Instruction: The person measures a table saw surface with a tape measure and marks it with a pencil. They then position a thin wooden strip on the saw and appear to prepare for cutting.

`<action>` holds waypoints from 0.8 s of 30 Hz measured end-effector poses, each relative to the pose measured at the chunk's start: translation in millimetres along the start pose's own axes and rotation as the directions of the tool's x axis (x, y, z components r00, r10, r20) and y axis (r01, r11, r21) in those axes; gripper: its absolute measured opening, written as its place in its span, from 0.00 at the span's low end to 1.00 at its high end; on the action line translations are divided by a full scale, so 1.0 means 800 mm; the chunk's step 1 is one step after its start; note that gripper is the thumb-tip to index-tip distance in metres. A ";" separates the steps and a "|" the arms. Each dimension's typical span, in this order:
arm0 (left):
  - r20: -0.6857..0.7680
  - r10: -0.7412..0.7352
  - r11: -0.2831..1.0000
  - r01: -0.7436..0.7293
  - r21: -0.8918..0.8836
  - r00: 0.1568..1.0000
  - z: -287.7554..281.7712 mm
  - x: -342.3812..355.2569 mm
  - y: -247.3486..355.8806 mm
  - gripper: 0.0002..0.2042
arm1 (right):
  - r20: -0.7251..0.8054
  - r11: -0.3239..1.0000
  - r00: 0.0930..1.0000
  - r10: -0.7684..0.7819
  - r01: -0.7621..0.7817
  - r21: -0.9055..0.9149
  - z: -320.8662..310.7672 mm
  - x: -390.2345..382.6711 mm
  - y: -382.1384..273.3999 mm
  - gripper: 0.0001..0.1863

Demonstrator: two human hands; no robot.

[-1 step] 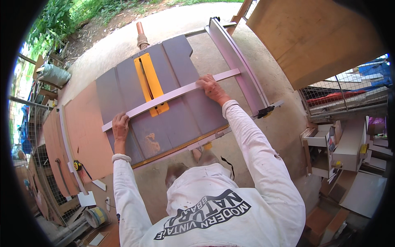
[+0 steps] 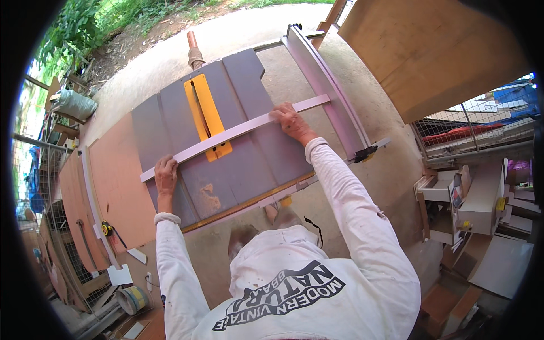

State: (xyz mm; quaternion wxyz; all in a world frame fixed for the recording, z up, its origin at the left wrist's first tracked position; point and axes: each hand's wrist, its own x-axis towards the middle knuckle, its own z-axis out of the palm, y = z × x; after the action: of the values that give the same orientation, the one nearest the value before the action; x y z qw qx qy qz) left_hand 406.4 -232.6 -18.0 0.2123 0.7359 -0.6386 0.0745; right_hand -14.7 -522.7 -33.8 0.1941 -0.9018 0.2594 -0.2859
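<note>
A long, narrow white strip of board (image 2: 226, 136) lies slantwise across the grey top of a table saw (image 2: 249, 164). Its right end meets the long metal rip fence (image 2: 326, 79). My left hand (image 2: 166, 175) is closed over the strip near its left end, fingers curled on the far edge. Farther right, my right hand (image 2: 290, 121) grips the same strip, short of the fence. Between the hands, the strip crosses the yellow insert plate (image 2: 209, 116) with its dark slot. Whether a blade stands up in the slot, I cannot tell.
Left of the saw lies a reddish-brown board (image 2: 116, 178), with a yellow-and-black tape measure (image 2: 106, 228) beside it. A big brown panel (image 2: 425, 56) stands at the far right. White drawers and offcuts (image 2: 479, 198) are piled on the right, and a bucket (image 2: 132, 299) sits lower left.
</note>
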 end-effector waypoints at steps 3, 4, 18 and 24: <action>-0.028 0.011 1.000 -0.011 0.024 1.000 0.005 0.003 -0.002 0.06 | 0.007 0.999 1.000 0.015 -0.016 0.039 -0.002 0.003 0.001 0.11; -0.028 0.025 1.000 -0.024 0.012 0.999 0.006 0.005 -0.002 0.06 | -0.003 1.000 1.000 -0.002 0.002 0.027 -0.004 0.003 0.003 0.10; -0.038 0.001 1.000 -0.002 -0.017 0.999 0.014 0.015 -0.007 0.06 | -0.065 0.993 0.991 -0.114 0.112 -0.043 0.006 0.007 0.043 0.19; -0.054 -0.008 0.999 0.005 -0.053 0.999 0.004 0.014 -0.003 0.07 | -0.063 0.992 0.991 -0.122 0.120 -0.038 0.002 0.015 0.030 0.19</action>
State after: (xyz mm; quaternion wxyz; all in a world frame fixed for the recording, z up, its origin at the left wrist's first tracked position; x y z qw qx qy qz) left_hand 410.2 -244.1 -17.4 0.2492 0.7297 -0.6320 0.0768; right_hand -13.6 -548.6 -42.2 0.1525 -0.9094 0.2151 -0.3218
